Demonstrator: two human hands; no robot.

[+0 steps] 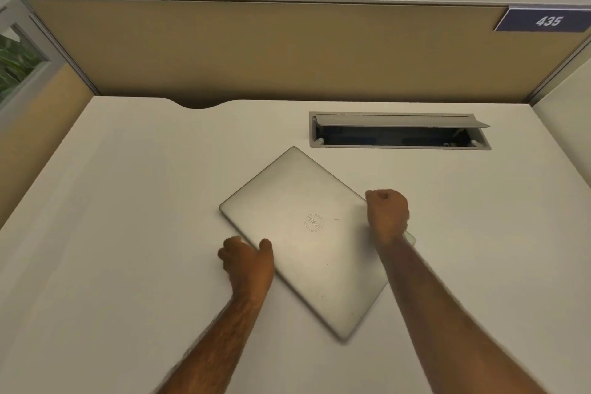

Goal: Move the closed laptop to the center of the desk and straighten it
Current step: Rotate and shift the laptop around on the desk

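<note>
A closed silver laptop (307, 233) lies flat on the white desk (112, 233), turned roughly 45 degrees so one corner points away from me. Its round logo faces up near the middle. My left hand (248, 261) grips the laptop's left edge, thumb on top of the lid and fingers curled beside it. My right hand (387, 214) holds the right edge, fingers curled over it and hiding that corner. Both forearms reach in from the bottom of the view.
An open cable tray (399, 133) with a raised flap is set into the desk just behind the laptop. A tan partition (271, 48) walls the back, with a blue "435" plate (548, 21) at right. A cable notch (198, 104) cuts the desk's rear edge.
</note>
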